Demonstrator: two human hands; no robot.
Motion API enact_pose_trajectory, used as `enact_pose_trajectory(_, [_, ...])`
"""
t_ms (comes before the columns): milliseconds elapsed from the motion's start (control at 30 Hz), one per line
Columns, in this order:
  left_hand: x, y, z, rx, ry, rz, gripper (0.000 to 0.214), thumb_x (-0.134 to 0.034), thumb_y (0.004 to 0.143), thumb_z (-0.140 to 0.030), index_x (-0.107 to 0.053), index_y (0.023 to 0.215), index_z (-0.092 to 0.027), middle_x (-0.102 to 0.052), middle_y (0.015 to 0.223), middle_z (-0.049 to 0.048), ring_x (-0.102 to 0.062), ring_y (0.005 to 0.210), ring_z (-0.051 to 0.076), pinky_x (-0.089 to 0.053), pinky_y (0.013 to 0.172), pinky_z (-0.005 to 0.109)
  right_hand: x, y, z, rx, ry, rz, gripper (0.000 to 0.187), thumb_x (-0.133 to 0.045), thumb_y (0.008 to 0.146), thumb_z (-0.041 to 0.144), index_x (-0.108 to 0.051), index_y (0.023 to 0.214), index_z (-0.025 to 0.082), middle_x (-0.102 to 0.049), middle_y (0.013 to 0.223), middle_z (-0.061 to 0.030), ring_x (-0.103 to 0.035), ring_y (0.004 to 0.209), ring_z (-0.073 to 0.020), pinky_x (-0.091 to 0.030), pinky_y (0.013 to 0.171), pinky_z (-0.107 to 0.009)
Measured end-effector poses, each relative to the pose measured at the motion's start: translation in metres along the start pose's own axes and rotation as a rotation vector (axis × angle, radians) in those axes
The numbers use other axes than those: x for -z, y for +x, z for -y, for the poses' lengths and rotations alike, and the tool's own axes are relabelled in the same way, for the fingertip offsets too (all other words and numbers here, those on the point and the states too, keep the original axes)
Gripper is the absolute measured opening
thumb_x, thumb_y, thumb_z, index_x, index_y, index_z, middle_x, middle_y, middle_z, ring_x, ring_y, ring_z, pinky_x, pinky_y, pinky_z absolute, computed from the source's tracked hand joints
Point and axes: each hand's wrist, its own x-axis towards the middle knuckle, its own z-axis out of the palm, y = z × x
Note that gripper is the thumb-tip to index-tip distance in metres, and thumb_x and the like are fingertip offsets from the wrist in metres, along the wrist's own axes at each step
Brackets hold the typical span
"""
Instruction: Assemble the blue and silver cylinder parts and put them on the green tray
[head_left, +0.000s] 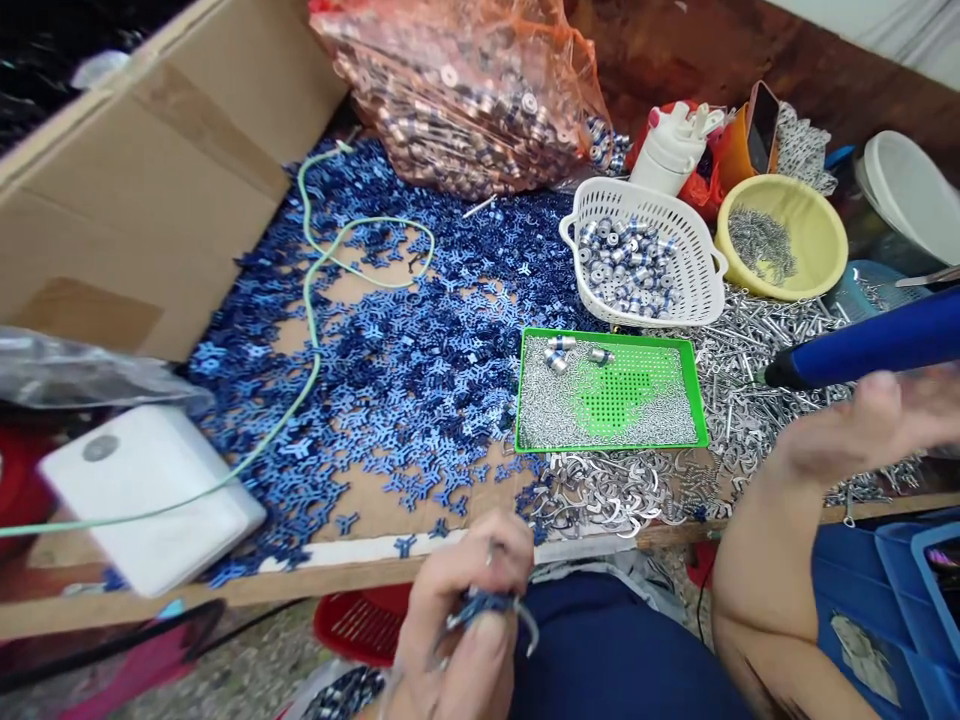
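My left hand [459, 610] is at the bottom centre, below the table edge, with its fingers pinched round a small blue three-armed piece [480, 603] fitted with curved metal hooks. My right hand [862, 425] is raised at the right and smeared by motion; a blue pen-shaped tool [862, 350] lies along it, its tip pointing left. A green tray [694, 385] of tiny metal pins lies in between, with a few small rollers on it. Blue three-armed pieces [390, 370] cover the table.
A white basket [694, 290] holds silver-blue rollers, and a yellow bowl [821, 245] holds metal bits. An orange bag of rollers [465, 90], a cardboard box [150, 170], a white device [150, 495] with a green cable, and piles of metal hooks [615, 495] surround them.
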Motion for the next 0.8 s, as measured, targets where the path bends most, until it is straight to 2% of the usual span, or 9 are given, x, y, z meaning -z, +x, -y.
enact_pose_trajectory(67, [0.005,0.002,0.022,-0.035,0.124,0.013,0.014,-0.046,0.087,-0.022,-0.055,0.098,-0.023,-0.05,0.072,0.0008,-0.047,0.065,0.015,-0.039,0.059,0.028,-0.01,0.013,0.004,-0.238,0.294,0.185,0.043,-0.052,0.078,0.032,-0.046,0.12,0.028,-0.053,0.116,-0.0042,-0.052,0.114,-0.028,-0.036,0.095,-0.048])
enact_pose_trajectory(133, [0.009,0.005,0.044,-0.023,0.272,0.062,0.012,-0.049,0.084,-0.023,-0.056,0.094,-0.022,-0.053,0.075,0.0016,-0.049,0.067,0.016,-0.039,0.063,0.029,-0.016,0.012,0.012,-0.37,0.43,0.232,0.03,-0.06,0.077,0.028,-0.057,0.107,0.027,-0.063,0.095,-0.0022,-0.064,0.088,-0.0221,-0.043,0.088,-0.044])
enact_pose_trajectory(233, [0.01,0.011,0.066,0.03,0.337,0.17,0.011,-0.05,0.083,-0.026,-0.057,0.088,-0.02,-0.055,0.072,0.0013,-0.05,0.062,0.015,-0.038,0.059,0.027,-0.019,-0.002,0.026,-0.364,0.444,0.19,0.032,-0.074,0.066,0.024,-0.061,0.095,0.024,-0.063,0.078,-0.0005,-0.063,0.069,-0.0175,-0.05,0.073,-0.037])
enact_pose_trajectory(333, [0.004,0.012,0.076,0.094,0.307,0.253,0.015,-0.047,0.085,-0.03,-0.056,0.083,-0.019,-0.05,0.062,-0.0011,-0.044,0.052,0.013,-0.035,0.051,0.025,-0.02,-0.016,0.043,-0.351,0.629,0.252,0.039,-0.072,0.066,0.035,-0.059,0.1,0.023,-0.056,0.068,0.0019,-0.055,0.055,-0.0127,-0.049,0.056,-0.029])
enact_pose_trajectory(467, [-0.002,0.009,0.084,0.164,0.258,0.314,0.021,-0.043,0.087,-0.033,-0.054,0.079,-0.018,-0.047,0.059,-0.0017,-0.042,0.051,0.013,-0.034,0.05,0.024,-0.024,-0.031,0.07,-0.377,0.857,0.503,0.05,-0.069,0.066,0.034,-0.05,0.112,0.029,-0.055,0.081,0.0017,-0.059,0.073,-0.0166,-0.053,0.076,-0.041])
enact_pose_trajectory(567, [-0.004,0.005,0.088,0.18,0.227,0.341,0.023,-0.042,0.087,-0.036,-0.053,0.078,-0.018,-0.048,0.06,-0.0012,-0.043,0.052,0.013,-0.034,0.051,0.024,-0.03,-0.047,0.081,-0.419,0.875,0.715,0.035,-0.064,0.072,0.027,-0.054,0.105,0.028,-0.059,0.086,0.0003,-0.062,0.075,-0.0172,-0.055,0.073,-0.042])
enact_pose_trajectory(600, [-0.004,0.005,0.089,0.179,0.22,0.35,0.024,-0.042,0.087,-0.036,-0.053,0.078,-0.018,-0.048,0.06,-0.0009,-0.044,0.053,0.013,-0.035,0.051,0.025,-0.032,-0.053,0.081,-0.428,0.857,0.726,0.026,-0.063,0.073,0.025,-0.056,0.098,0.026,-0.058,0.082,0.0009,-0.061,0.07,-0.0157,-0.054,0.07,-0.039])
enact_pose_trajectory(667, [-0.003,0.003,0.09,0.173,0.211,0.368,0.025,-0.043,0.086,-0.038,-0.053,0.076,-0.018,-0.049,0.061,-0.0002,-0.044,0.053,0.013,-0.035,0.052,0.025,-0.037,-0.066,0.08,-0.431,0.783,0.652,0.011,-0.062,0.074,0.022,-0.059,0.084,0.024,-0.055,0.075,0.0022,-0.057,0.064,-0.0132,-0.053,0.064,-0.035])
enact_pose_trajectory(800, [-0.003,0.002,0.091,0.168,0.21,0.377,0.026,-0.043,0.086,-0.039,-0.052,0.075,-0.018,-0.049,0.06,-0.0001,-0.044,0.051,0.013,-0.034,0.051,0.026,-0.046,-0.088,0.07,-0.386,0.667,0.477,0.003,-0.059,0.076,0.025,-0.057,0.077,0.023,-0.05,0.072,0.0023,-0.053,0.06,-0.0119,-0.051,0.063,-0.033])
